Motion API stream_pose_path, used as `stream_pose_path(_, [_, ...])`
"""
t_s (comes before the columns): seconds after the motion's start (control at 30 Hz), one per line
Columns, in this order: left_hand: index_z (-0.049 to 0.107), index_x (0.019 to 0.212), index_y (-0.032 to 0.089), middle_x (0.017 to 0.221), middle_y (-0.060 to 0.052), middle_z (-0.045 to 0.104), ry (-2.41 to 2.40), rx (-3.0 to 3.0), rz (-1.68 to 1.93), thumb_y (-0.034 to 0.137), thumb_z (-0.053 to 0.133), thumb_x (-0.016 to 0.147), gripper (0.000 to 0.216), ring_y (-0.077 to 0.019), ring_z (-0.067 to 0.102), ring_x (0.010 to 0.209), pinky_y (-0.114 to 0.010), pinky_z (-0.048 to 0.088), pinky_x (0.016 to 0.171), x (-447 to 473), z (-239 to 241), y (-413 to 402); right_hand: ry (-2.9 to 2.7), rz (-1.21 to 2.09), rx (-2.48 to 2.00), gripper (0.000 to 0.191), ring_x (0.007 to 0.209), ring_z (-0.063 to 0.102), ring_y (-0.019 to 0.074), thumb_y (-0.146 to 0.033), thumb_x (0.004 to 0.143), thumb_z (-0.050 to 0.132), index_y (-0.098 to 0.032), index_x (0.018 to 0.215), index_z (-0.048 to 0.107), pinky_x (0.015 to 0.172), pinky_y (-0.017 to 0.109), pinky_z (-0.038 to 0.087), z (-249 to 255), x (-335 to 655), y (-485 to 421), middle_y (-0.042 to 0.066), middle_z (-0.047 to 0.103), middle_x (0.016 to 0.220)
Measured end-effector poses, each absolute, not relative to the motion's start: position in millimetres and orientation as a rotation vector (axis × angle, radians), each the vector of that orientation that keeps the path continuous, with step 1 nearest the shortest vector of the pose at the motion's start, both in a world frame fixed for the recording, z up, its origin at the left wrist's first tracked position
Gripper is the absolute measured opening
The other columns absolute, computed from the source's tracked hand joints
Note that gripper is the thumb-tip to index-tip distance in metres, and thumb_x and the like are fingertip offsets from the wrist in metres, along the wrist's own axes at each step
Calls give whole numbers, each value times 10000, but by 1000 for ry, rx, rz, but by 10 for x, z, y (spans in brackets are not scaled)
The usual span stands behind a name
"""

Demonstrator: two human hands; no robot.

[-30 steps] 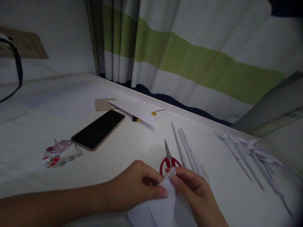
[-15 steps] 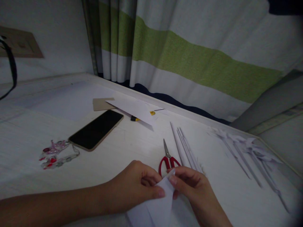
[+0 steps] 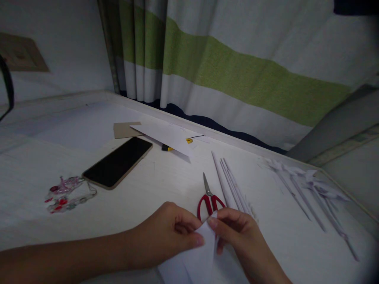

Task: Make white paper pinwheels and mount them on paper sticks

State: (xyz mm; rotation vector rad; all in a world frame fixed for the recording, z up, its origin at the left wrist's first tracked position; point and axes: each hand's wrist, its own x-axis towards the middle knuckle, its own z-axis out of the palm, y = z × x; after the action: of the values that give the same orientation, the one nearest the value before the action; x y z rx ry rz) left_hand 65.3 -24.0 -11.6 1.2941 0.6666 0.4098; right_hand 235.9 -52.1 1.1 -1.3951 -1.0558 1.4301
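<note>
Both hands grip one folded sheet of white paper (image 3: 199, 254) at the bottom middle. My left hand (image 3: 170, 232) pinches its left edge, thumb on top and fingers curled behind. At the upper corner, my right hand (image 3: 242, 234) pinches the paper between thumb and forefinger. The lower end of the sheet runs out of the picture. Just beyond the fingers lie scissors (image 3: 209, 197) with red handles, blades pointing away; the paper and hands hide part of the handles. Beside them on the right are several thin rolled paper sticks (image 3: 232, 181).
Paper pinwheels (image 3: 310, 185) on sticks lie at the right. To the left are a phone (image 3: 118, 161) and its beaded strap (image 3: 66, 195). Farther back, a white paper piece (image 3: 166, 138) partly covers a yellow-and-black cutter (image 3: 167, 148), near brown cardboard (image 3: 126, 130). A striped curtain (image 3: 222, 55) hangs behind.
The view has shifted slightly, so objects on the table sit a little farther left. Both hands keep their pinch on the paper, with hardly any movement.
</note>
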Motion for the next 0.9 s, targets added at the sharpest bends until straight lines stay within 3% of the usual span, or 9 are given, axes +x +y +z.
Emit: stream_pose_path(0.9, [658, 946, 173, 742, -36, 689, 712, 1320, 389, 300, 605, 700, 281, -144, 593, 644, -190, 405, 545, 649, -51, -236, -998, 1446, -1308, 154, 407, 515, 65, -276, 652, 677, -143, 577, 655, 413, 154, 437, 55, 2375, -542, -18, 591, 470])
